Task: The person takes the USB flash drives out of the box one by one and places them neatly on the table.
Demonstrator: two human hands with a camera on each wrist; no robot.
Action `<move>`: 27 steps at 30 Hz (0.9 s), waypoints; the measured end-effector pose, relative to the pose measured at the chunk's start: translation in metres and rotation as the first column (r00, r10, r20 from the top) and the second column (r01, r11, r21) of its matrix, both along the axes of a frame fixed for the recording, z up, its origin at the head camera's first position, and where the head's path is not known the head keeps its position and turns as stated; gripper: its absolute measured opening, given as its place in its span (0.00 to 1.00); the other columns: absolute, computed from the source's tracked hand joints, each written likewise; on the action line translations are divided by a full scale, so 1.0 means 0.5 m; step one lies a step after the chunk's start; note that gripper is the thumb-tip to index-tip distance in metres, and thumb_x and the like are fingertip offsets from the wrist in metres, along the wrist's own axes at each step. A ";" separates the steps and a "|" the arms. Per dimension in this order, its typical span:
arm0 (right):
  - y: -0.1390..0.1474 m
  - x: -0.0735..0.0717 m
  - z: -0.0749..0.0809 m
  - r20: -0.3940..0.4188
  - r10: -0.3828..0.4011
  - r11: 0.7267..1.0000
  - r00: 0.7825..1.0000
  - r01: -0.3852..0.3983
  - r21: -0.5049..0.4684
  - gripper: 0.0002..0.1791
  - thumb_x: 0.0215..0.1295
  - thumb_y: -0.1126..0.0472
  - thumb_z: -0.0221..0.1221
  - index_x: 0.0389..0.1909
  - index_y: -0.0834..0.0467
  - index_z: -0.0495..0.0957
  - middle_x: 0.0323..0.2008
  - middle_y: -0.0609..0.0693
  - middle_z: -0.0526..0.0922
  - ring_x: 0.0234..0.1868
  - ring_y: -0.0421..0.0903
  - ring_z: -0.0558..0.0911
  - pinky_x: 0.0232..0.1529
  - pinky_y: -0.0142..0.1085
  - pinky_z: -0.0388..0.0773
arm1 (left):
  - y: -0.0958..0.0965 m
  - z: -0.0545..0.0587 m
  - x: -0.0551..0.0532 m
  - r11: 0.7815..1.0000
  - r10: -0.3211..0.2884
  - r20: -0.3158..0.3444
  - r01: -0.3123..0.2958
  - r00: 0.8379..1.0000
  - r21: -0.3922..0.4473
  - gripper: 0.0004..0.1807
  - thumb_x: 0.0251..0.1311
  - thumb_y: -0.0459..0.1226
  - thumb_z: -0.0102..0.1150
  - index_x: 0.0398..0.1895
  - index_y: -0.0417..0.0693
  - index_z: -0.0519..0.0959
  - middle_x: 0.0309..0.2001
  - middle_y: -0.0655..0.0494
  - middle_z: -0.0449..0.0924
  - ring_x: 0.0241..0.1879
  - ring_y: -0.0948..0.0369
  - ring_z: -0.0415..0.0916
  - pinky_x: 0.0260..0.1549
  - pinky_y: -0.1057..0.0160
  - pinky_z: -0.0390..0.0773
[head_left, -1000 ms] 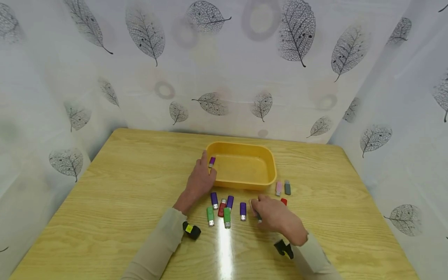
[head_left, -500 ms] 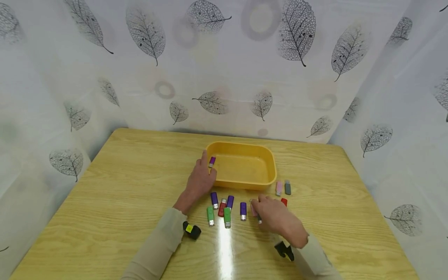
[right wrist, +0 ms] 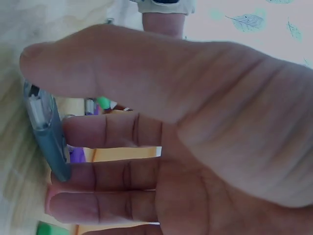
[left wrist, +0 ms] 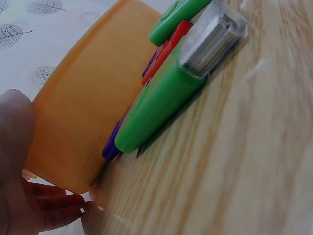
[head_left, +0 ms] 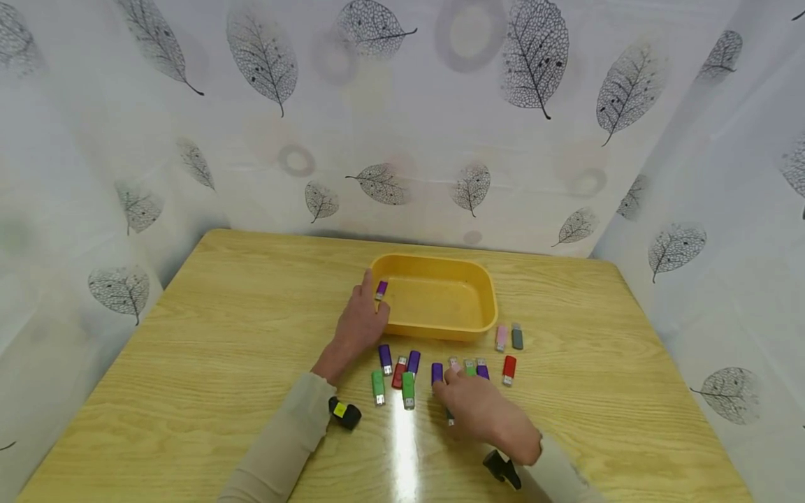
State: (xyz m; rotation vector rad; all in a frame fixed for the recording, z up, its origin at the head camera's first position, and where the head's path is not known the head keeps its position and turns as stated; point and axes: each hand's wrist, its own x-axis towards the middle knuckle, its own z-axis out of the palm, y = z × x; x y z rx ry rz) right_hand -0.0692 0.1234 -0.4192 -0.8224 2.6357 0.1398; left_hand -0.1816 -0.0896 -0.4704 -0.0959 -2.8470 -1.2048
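My left hand (head_left: 360, 321) grips the near left corner of a yellow plastic tray (head_left: 434, 331), thumb at its front wall and the other fingers by the left side. Inside the tray, a purple USB stick (head_left: 381, 290) leans by the left wall. Low over the table, my right hand (head_left: 481, 409) pinches a grey USB stick (right wrist: 51, 147) between thumb and fingers; in the head view the hand mostly covers it. Just beyond its fingers lie a pink USB stick (head_left: 454, 363), a green one (head_left: 469, 367) and a purple one (head_left: 482, 369). Another purple stick (head_left: 437, 372) is partly covered.
Left of my right hand lie green USB sticks (head_left: 409, 388), purple ones (head_left: 386, 358) and a red one (head_left: 399, 375). To its right are a red stick (head_left: 509, 369), a pink one (head_left: 501, 337) and a grey one (head_left: 517, 338). A leaf-patterned curtain (head_left: 415, 126) encloses the table.
My right hand has shifted left and nearer to me, and the grey USB stick has come with it. Green and purple sticks formerly under the hand now show. The left hand stays put.
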 end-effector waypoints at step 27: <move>0.007 -0.006 0.005 -0.067 0.072 0.987 0.995 -0.081 -0.142 0.17 0.56 0.55 0.70 0.43 0.57 0.77 0.36 0.49 0.73 0.34 0.43 0.72 0.28 0.34 0.73 | 0.000 -0.006 -0.004 1.000 0.002 -0.013 -0.002 1.000 -0.002 0.41 0.68 0.41 0.46 0.80 0.45 0.42 0.64 0.33 0.64 0.53 0.43 0.73 0.57 0.41 0.74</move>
